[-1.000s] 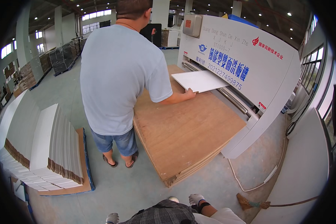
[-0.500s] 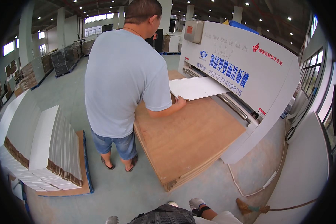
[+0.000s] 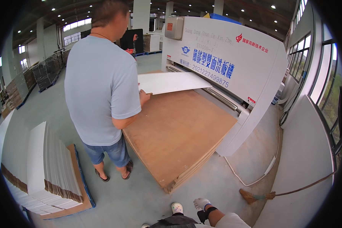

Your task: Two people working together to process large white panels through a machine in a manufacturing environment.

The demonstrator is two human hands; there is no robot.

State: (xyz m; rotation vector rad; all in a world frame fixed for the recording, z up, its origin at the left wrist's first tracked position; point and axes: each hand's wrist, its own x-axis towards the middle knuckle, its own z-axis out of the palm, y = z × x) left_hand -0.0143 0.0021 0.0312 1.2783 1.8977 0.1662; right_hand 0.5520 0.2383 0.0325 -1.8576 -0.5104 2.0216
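Observation:
My right hand (image 3: 201,204), in a pale glove with a dark band at the wrist, hangs low at the bottom of the view. Its fingers look loosely apart, and nothing shows in them. My left hand is out of the picture. Ahead, a co-worker in a light blue shirt (image 3: 102,87) grips a long white panel (image 3: 171,82) by its near edge. The panel's far part lies at the rollers of a large white machine (image 3: 216,49). Below it, a stack of brown boards (image 3: 178,136) stands between the co-worker and the machine.
A pallet of stacked white panels (image 3: 57,171) stands at left. A cable (image 3: 250,185) runs along the floor at right, near a broom (image 3: 252,196). A pale board (image 3: 300,140) leans below the windows. My light clog (image 3: 176,208) shows at the bottom.
The view has swung to the right, so the scene sits further left. The co-worker's hand and the white panel have shifted away from the machine. My left hand has left the picture.

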